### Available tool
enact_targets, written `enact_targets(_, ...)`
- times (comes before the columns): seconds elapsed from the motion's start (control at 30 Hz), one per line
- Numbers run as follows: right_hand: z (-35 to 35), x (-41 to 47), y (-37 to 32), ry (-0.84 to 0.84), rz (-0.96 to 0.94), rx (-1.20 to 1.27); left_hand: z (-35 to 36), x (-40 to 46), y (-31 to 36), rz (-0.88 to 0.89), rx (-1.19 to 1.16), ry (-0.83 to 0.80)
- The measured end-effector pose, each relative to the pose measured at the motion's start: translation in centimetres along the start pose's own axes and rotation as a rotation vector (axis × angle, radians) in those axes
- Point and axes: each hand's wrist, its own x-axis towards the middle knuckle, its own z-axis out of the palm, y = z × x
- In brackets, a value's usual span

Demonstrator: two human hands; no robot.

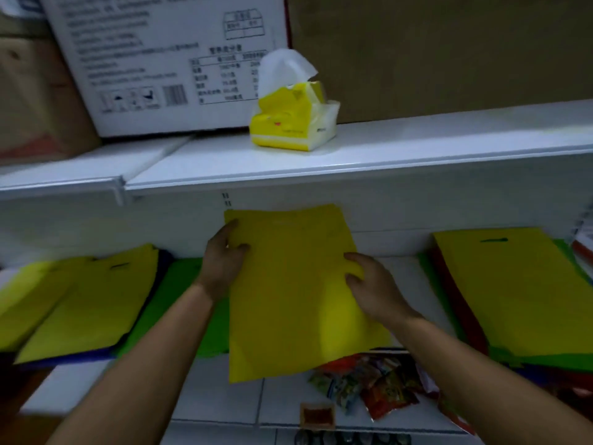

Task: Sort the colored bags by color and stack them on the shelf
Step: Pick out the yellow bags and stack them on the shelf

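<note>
- A yellow bag is held mid-frame, gripped at its edges by the left hand and right hand.
- Likely slip: it could be laid on the green bag beneath, mixing colours, rather than the yellow stack at lower left.

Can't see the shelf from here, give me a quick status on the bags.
Left hand and right hand both grip one yellow bag, held over the shelf. Yellow-topped piles either side. Nothing blocking.

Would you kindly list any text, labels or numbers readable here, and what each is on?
No text here can be read with confidence.
White carton: printed lines, a table, a barcode and handling symbols, all too blurred.
Tissue pack: small marks, illegible.
Snack packets: print too blurred.
</note>
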Motion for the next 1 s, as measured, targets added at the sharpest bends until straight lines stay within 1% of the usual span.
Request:
enact_targets(0.13,4.9,0.0,-3.4,-0.069,-0.057,0.019,-6.5,-1.0,-1.7,-0.032,0.158,0.15)
enact_targets(0.2,7.6,-0.2,-5.1,-0.107,-0.095,0.007,-9.8,-1.6,-2.8,-0.018,0.218,0.212)
enact_targets(0.27,10.3,-0.1,-7.0,-0.123,-0.13,-0.013,-13.3,-2.1,-4.1,-0.037,0.24,0.267)
enact_targets(0.33,13.2,0.1,-9.3,-0.155,-0.149,-0.031,-16.8,-2.1,-5.2,-0.117,0.211,0.304)
enact_targets(0.4,16.4,0.4,-11.8,-0.193,-0.15,-0.037,-20.2,-1.8,-6.2,-0.157,0.199,0.297)
enact_targets(0.5,21.5,1.3,-15.7,-0.214,-0.149,-0.03,-25.6,-0.5,-7.9,-0.164,0.216,0.272)
enact_targets(0.63,28.1,2.6,-20.7,-0.215,-0.135,-0.012,-33.0,1.4,-9.5,-0.164,0.299,0.261)
enact_targets(0.77,33.2,3.5,-23.8,-0.244,-0.149,-0.007,-39.5,3.6,-11.9,-0.173,0.354,0.273)
enact_targets(0.87,36.0,4.5,-24.9,-0.268,-0.158,-0.005,-42.5,5.1,-13.2,-0.185,0.36,0.28)
enact_targets(1.0,39.0,6.4,-25.2,-0.298,-0.134,-0.003,-44.2,6.5,-15.2,-0.149,0.391,0.32)
